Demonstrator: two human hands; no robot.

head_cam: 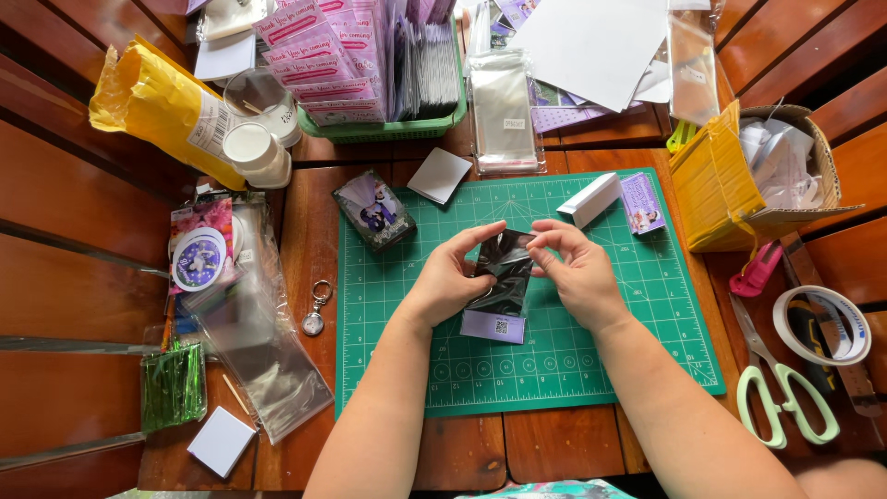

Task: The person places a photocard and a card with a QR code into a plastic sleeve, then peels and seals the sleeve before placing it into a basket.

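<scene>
Both my hands hold a small dark glossy plastic sleeve over the green cutting mat. My left hand grips its left edge, thumb and finger pinched near the top. My right hand pinches the upper right corner. A pale purple card shows at the sleeve's lower end. A dark card with a figure on it lies at the mat's upper left. A white box and a purple card lie at the mat's top.
Green-handled scissors, a tape roll and a pink cutter lie right. A cardboard box with a yellow mailer stands upper right. Clear bags, a keyring, green twist ties and a green basket of cards sit left and behind.
</scene>
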